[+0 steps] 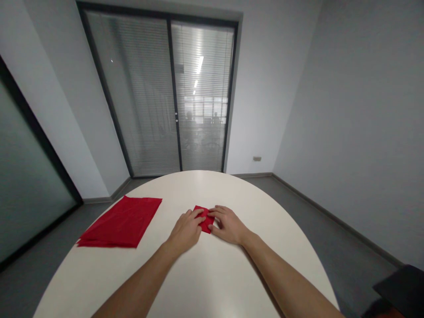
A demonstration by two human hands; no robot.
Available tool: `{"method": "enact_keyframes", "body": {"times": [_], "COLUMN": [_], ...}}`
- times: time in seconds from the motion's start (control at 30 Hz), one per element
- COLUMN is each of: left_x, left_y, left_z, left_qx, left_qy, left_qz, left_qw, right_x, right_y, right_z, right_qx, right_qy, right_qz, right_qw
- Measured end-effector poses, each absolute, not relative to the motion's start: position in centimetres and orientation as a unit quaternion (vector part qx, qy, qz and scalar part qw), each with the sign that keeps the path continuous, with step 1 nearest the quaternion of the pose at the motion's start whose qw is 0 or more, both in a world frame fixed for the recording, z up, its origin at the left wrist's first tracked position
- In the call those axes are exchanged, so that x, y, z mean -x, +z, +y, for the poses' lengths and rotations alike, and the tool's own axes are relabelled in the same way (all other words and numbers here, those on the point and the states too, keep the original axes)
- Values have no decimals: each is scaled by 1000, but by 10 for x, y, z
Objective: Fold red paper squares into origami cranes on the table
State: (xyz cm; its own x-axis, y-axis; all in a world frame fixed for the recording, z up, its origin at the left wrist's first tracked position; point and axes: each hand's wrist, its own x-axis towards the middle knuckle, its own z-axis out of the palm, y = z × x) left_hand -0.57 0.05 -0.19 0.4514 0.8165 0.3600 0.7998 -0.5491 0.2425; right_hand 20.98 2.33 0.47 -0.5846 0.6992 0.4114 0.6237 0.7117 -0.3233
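Note:
A small folded red paper (204, 217) lies on the white round table (205, 274), a little beyond its middle. My left hand (186, 230) rests on the paper's left side with its fingers curled and pressing down on it. My right hand (227, 224) lies on the paper's right side, fingertips pinched on the fold. Both hands cover much of the paper, so its exact shape is hidden.
A stack of larger flat red sheets (122, 222) lies on the table's left part, near the edge. Beyond the table stands a glass door with blinds (172, 97). A dark object (402, 289) sits at the lower right, off the table.

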Motion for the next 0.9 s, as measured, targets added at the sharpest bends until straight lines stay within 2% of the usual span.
{"method": "enact_keyframes", "body": {"times": [0.2, 0.63, 0.9], "left_x": [6, 8, 5], "left_y": [-2, 0, 1], "left_z": [1, 1, 0], "left_qx": [-855, -882, -876], "left_qy": [224, 228, 220], "left_qz": [467, 410, 427], "left_qw": [24, 44, 40], "right_x": [-210, -212, -212], "right_y": [3, -1, -1], "right_z": [24, 27, 28], "right_qx": [353, 408, 414], "right_qy": [82, 51, 41], "right_qz": [-898, -877, -880], "right_qw": [249, 251, 230]}}
